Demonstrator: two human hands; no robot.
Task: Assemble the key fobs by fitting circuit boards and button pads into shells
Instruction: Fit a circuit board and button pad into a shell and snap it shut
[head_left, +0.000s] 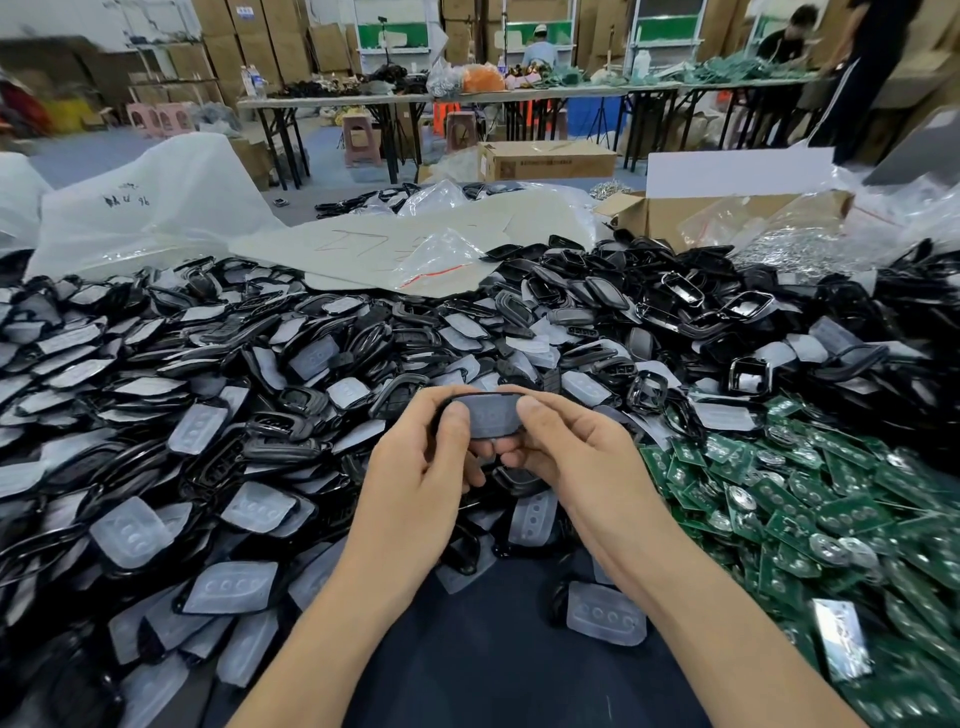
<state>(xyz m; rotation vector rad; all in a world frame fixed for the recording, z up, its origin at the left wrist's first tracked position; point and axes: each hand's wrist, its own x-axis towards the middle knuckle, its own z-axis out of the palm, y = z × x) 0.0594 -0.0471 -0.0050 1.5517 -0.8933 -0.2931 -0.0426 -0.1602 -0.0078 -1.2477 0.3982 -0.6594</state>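
A dark tabletop (483, 660) shows bare only in 1 narrow patch at the bottom centre, between the person's 2 forearms. Everything around that patch is crowded. On the left and across the far side lies a deep heap of glossy black plastic key fob shells and cloudy translucent rubber button pads (182, 415), reaching up to the left forearm. On the right, a pile of small green circuit boards with round silver contacts (805, 499) presses close to the right forearm. 1 loose translucent button pad with 4 round dimples (605, 613) lies on the bare patch just beside the right forearm. The tabletop's near edge is out of view. At the far edge of the heap rest a pale flat sheet marked with red lines (389, 244), a crumpled white plastic bag (156, 208) and an open brown cardboard box (675, 218).

Above the bare patch, at the middle of the view, the left hand (415, 467) and right hand (571, 452) meet and together grip 1 black key fob shell with a translucent button pad seated in it (485, 415). Both thumbs press down on the pad's top face, 1 at each end, while the curled fingers support the shell from underneath. The shell is held clear of the heap, level and crosswise between the hands.
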